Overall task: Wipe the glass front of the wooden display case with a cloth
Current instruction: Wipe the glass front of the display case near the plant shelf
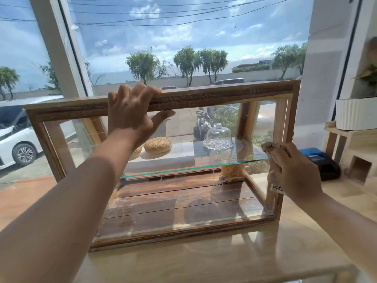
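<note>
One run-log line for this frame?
stage: wiping | left hand: grips case top rail | right hand: presses cloth at glass right edge | inside: bun, dome

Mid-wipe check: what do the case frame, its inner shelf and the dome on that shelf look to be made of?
Case frame: rough, dark-stained wood, grain and worn edges showing. Inner shelf: clear glass, its cut edge greenish. Dome: clear glass by its look, possibly plastic, on a textured base.
</note>
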Motion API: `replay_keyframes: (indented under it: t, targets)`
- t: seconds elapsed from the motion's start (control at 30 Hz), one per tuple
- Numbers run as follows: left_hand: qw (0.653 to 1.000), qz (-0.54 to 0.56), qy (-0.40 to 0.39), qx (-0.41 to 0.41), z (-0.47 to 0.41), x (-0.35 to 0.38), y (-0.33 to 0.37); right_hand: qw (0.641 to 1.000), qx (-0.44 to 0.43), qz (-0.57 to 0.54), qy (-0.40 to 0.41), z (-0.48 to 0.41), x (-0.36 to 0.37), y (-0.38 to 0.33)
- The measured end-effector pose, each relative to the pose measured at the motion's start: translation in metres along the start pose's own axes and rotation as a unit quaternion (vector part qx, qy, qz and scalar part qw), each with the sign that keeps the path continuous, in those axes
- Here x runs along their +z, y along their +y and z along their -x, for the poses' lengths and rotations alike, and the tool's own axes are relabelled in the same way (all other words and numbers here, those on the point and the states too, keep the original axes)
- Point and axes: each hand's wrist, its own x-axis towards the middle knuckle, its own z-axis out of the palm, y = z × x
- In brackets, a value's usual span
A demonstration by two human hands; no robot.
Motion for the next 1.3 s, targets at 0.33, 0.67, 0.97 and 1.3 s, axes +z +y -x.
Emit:
replay_keyframes:
  t: [0.33, 0.67, 0.97, 1.3]
  targets:
    - [1.0, -0.004, 0.013, 0.009, 0.002, 0.004, -0.002, 0.99, 0.074, -0.108, 0.043, -0.005, 0.017, -0.089]
    - [1.0, 0.004, 0.026, 0.01, 0.001, 0.003, -0.003, 0.986, -0.111, -0.104, 0.068, -0.024, 0.025, -0.169]
    - [0.999, 0.007, 0.038, 0.013, 0.001, 0.005, -0.002, 0.967, -0.251, -0.04, 0.01, -0.019, 0.015, -0.096]
    - [0.999, 0.005, 0.05, 0.011, 0.002, 0.006, -0.001, 0.999, 0.002, -0.016, -0.05, 0.009, -0.006, 0.002]
